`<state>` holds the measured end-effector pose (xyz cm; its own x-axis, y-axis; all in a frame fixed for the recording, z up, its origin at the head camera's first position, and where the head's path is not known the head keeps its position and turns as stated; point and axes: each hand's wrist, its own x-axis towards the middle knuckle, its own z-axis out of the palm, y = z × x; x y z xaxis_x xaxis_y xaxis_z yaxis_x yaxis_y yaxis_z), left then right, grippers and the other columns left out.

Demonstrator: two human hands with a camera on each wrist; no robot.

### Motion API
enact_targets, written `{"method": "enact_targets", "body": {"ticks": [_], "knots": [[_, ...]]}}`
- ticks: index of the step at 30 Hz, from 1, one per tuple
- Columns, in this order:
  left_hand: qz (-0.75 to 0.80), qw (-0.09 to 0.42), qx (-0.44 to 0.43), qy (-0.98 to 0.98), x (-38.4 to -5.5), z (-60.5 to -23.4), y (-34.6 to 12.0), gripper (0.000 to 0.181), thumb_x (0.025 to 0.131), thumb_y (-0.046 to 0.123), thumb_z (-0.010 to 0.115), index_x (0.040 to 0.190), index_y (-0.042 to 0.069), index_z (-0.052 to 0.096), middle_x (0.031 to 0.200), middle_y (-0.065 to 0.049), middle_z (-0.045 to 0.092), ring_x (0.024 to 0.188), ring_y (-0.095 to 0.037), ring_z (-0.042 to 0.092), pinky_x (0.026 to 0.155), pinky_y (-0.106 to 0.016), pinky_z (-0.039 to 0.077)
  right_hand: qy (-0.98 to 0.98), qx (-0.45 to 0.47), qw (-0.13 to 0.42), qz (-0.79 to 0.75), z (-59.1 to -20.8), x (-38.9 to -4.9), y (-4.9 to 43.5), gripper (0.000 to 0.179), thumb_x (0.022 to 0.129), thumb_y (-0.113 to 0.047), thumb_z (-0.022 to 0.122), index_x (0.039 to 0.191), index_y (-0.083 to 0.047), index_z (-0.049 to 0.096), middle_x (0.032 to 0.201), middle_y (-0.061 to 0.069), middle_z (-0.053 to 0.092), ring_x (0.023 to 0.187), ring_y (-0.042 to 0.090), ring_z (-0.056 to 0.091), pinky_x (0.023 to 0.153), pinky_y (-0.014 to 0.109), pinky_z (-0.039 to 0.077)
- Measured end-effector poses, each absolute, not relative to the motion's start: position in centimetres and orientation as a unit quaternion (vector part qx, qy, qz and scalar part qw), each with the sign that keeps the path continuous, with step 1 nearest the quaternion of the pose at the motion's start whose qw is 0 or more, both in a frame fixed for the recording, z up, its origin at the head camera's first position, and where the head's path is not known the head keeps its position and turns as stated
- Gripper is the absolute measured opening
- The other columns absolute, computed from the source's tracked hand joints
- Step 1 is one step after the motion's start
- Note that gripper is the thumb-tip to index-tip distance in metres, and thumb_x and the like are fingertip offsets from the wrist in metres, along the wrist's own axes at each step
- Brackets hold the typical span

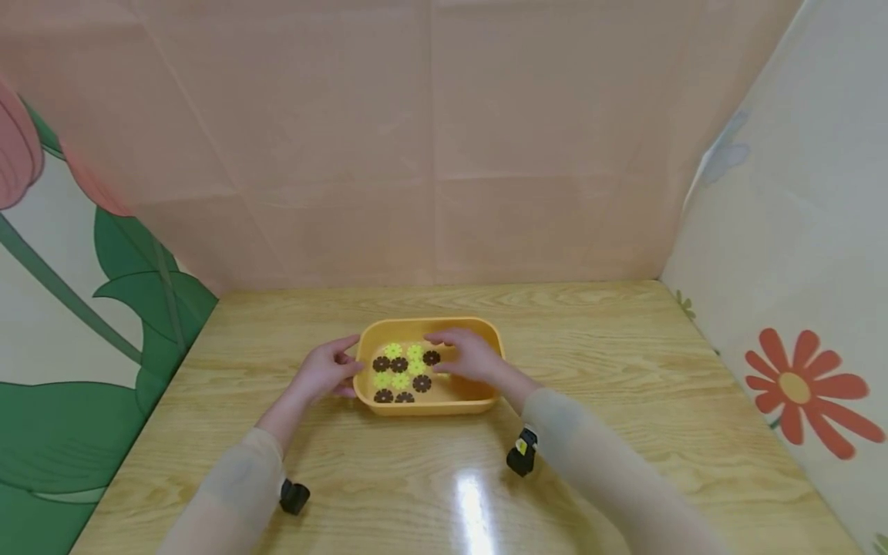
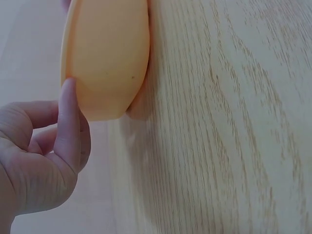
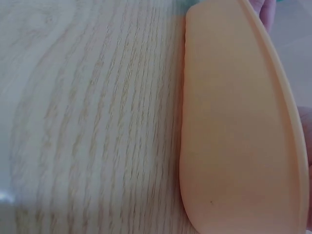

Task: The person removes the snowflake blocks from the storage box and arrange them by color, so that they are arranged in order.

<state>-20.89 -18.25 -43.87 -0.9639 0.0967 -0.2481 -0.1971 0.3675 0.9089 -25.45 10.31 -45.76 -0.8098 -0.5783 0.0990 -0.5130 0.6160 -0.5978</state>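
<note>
An orange-yellow plastic basin [image 1: 437, 408] sits on the table and holds several notched, flower-shaped discs, some yellow-green [image 1: 400, 381] and some dark brown [image 1: 422, 383]. My left hand [image 1: 326, 371] is at the basin's left end, its fingertips touching the rim. From the left wrist, one finger [image 2: 69, 122] shows extended up against the outer side of that rim. Over the right wall reaches my right hand [image 1: 472, 356], thumb and fingers spread apart inside the basin. A brown disc [image 1: 432, 358] lies between them. In the right wrist view the basin's wall [image 3: 239, 122] hides most of this hand.
The wood-grain table [image 1: 590, 347] runs back to a pink-covered wall [image 1: 430, 154]. A flower-patterned wall [image 1: 791, 231] rises at the right, another with large green leaves [image 1: 62, 432] at the left. Small black devices [image 1: 294, 498] are strapped to both wrists.
</note>
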Motion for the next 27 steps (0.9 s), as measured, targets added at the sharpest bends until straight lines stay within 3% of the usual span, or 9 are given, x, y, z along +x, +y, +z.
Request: {"method": "enact_targets", "body": {"ticks": [4,27], "knots": [[0.561,0.132,-0.028,0.817,-21.0,-44.0,-18.3,0.063,0.094,-0.001,0.063,0.151,0.002,0.037,0.097,-0.016,0.051,0.067,-0.019,0.060,0.061,-0.038,0.063,0.905,-0.272,0.075,-0.319,-46.2,-25.8,9.9,0.058,0.085,-0.019,0.080,0.139,-0.011,0.058,0.131,0.008,0.062,0.119,0.028,0.057,0.105,0.043,0.047],[0.584,0.138,-0.041,0.799,-21.1,-44.2,-18.5,0.063,0.093,-0.003,0.064,0.151,0.003,0.038,0.096,-0.015,0.050,0.069,-0.019,0.059,0.061,-0.038,0.063,0.914,-0.232,0.083,-0.321,-47.3,-26.8,9.3,0.052,0.083,-0.016,0.082,0.131,-0.008,0.064,0.117,0.009,0.066,0.109,0.026,0.060,0.099,0.040,0.050]]}}
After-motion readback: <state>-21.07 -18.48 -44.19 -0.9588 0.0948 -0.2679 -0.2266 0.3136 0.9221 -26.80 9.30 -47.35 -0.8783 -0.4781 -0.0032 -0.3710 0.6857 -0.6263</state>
